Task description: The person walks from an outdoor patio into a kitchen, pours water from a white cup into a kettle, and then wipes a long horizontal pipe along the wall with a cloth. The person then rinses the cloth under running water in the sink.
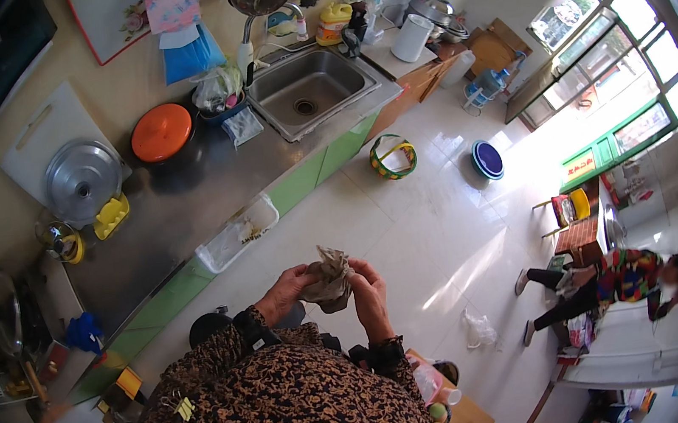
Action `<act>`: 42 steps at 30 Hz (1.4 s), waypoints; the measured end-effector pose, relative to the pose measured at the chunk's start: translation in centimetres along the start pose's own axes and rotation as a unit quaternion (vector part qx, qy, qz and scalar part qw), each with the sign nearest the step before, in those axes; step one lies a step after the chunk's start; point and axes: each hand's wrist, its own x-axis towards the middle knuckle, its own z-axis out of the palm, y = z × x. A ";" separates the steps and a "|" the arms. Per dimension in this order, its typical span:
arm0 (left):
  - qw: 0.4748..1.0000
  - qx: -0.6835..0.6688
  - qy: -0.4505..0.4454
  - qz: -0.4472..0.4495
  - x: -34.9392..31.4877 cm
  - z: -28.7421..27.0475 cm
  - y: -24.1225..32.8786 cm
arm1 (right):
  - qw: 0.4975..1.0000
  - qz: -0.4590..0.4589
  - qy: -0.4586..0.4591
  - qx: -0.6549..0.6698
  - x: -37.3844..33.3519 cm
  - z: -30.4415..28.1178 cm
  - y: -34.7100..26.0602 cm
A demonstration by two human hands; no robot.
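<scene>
In front of my chest, both hands grip a crumpled grey-brown bundle [330,284]; whether it is a rag or a thin bag I cannot tell. My left hand [285,294] pinches its left side, while the fingers of my right hand [369,293] close on its right edge. A twisted end of the bundle sticks up between the hands. Just beyond them, a white plastic tray [242,240] with dark scraps hangs at the counter's front edge.
The steel counter [192,198] holds an orange-lidded pot [162,132] and a sink [313,91]. A green-and-yellow basket [393,157], blue basins [487,159] and a plastic bag [479,327] lie on the floor. Another person [622,281] stands at the right.
</scene>
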 end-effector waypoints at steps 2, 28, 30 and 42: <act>0.999 0.013 0.043 0.020 4.1 0.5 3.0 | 1.000 -0.001 -0.023 -0.003 5.0 -0.9 -1.9; 0.822 0.157 0.368 0.405 36.8 -2.9 37.1 | 0.940 -0.054 -0.331 0.060 61.0 6.7 -23.2; 0.830 0.102 0.389 0.387 39.0 -4.5 37.4 | 0.941 -0.038 -0.331 0.055 64.3 7.5 -22.6; 0.754 -0.133 0.539 0.352 44.9 -18.3 29.9 | 0.975 -0.065 -0.100 -0.185 80.8 -2.2 -11.9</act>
